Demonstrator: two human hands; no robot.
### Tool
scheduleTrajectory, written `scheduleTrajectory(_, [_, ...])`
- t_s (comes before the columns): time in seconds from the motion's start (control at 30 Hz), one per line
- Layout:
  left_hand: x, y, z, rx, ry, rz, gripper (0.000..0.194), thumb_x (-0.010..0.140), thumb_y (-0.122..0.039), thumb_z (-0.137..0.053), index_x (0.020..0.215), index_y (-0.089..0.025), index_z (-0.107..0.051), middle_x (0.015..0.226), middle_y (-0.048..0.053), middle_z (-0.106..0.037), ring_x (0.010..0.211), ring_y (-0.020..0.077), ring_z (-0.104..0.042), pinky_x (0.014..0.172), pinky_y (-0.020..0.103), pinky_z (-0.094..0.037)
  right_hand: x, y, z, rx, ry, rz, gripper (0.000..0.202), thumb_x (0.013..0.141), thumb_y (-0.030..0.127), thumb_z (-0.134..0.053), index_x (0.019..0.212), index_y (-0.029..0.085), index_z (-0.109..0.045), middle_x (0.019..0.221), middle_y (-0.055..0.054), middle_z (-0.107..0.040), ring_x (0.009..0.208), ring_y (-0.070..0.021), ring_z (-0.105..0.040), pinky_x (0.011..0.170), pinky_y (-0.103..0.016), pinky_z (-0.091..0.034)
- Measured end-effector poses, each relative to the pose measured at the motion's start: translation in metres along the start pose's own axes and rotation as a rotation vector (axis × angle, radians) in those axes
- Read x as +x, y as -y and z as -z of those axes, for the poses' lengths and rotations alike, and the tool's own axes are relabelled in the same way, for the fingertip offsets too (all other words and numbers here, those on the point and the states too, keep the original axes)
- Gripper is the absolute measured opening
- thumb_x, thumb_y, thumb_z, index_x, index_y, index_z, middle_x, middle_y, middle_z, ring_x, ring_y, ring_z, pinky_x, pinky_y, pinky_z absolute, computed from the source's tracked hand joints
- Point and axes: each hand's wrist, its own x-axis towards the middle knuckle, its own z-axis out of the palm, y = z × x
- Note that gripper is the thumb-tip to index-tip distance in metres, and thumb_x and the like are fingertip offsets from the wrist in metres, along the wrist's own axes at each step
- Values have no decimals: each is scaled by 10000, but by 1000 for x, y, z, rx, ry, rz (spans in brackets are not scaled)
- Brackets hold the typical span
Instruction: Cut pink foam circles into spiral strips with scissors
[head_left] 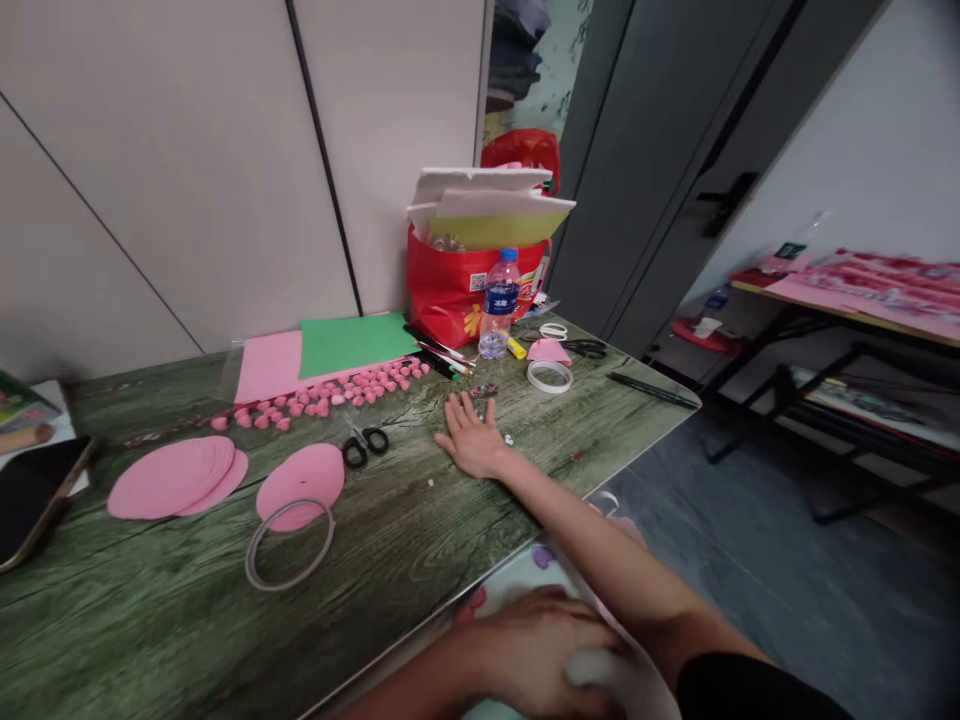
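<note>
My right hand [472, 440] lies palm down on the wooden table, fingers spread, holding nothing. Small dark scraps [484, 390] lie just beyond its fingertips, and a tiny white bit [509, 440] sits beside the wrist. Below the table edge, my left hand [544, 650] is over my lap, blurred, against pale patterned cloth [510, 585]. Its fingers are smeared, so whether it grips anything is unclear. Left of my right hand are black-handled scissors [365, 445], pink paper circles [304, 478], a tape ring [255, 560] and several small pink pieces [322, 393].
A red bag [442, 285] stuffed with boards stands at the back behind a water bottle [498, 310]. Green paper [352, 345], pens [442, 360], a white tape roll [550, 376] and a black pen [651, 390] lie around. A phone [41, 495] rests far left; another table [847, 300] stands right.
</note>
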Motion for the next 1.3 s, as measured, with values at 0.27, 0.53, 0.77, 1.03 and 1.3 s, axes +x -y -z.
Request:
scheduleTrajectory(0.27, [-27,-7,0,-15,-91,40,395,712,-188,-514,1103,-217,-559,1087,26,-599,1011,182,-534,915,302,-368,-58,-44,-7,-1,-63,-411,566,883,392,-154,1358,85,-181,1436,-94,-130,1323,-269,-66,1012,-558,-52])
scheduleTrajectory(0.53, [-37,-15,-1,-14,-181,63,386,706,-141,-493,1079,-178,-583,1060,45,-619,970,156,-557,904,250,-369,-94,-80,-18,-7,-298,-435,425,868,226,-271,1199,36,-458,1308,-164,-413,1237,-246,-336,989,-380,-287])
scheduleTrajectory(0.77, [-42,-14,7,-46,-247,130,376,720,-126,-458,1063,-211,-586,1054,15,-630,961,141,-556,881,259,-388,-175,-135,-31,44,-748,-430,353,850,310,-372,894,87,-642,962,-147,-652,916,-208,-586,838,-343,-444])
scheduleTrajectory(1.03, [-19,-2,5,39,-129,84,377,762,-175,-439,1121,-214,-549,1100,42,-603,1012,179,-539,905,307,-377,-142,-82,11,179,-593,-168,385,871,334,-318,1086,131,-566,1165,-139,-557,1075,-211,-512,904,-396,-403])
scheduleTrajectory(1.3, [-23,-5,1,68,-45,41,421,776,-175,-422,1187,-235,-492,1220,35,-527,1104,195,-484,944,334,-350,-64,51,10,109,-28,522,610,880,473,-196,1338,71,-223,1420,-128,-187,1326,-222,-91,1063,-477,-53])
